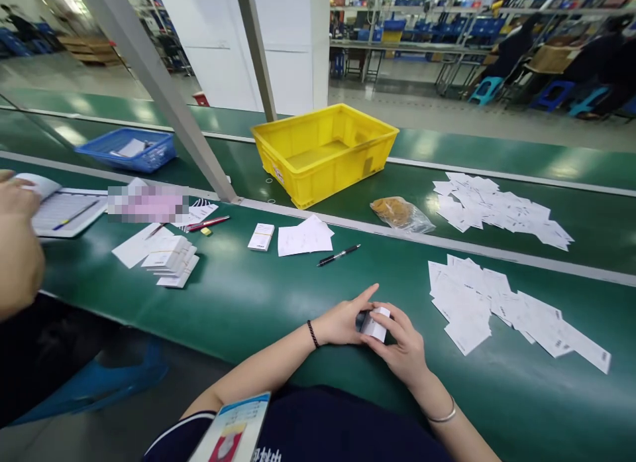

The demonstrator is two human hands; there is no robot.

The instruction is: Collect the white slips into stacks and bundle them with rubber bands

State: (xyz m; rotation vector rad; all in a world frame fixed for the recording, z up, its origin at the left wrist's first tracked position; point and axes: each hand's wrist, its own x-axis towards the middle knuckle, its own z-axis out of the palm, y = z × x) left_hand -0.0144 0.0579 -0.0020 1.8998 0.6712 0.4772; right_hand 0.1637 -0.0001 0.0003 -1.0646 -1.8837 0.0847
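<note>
Between my two hands, close to the table's near edge, is a small stack of white cards [376, 324]. My left hand [345, 321] grips it from the left, with the thumb raised. From the right, the fingers of my right hand [403, 339] close round the same stack. A black pen [338, 255] lies beyond my hands, beside some white sheets [305, 236] and a banded bundle of cards [261, 237]. To the right, loose white cards [467, 303] are spread in an overlapping heap.
A yellow bin [342, 177] stands beyond the divider, near a plastic bag of brown bits [400, 213] and more loose cards [497, 207]. Banded bundles [171, 260], a red pen [209, 223] and a blue basket [132, 150] are leftward. A co-worker's arm [17, 250] rests by a notebook [69, 213].
</note>
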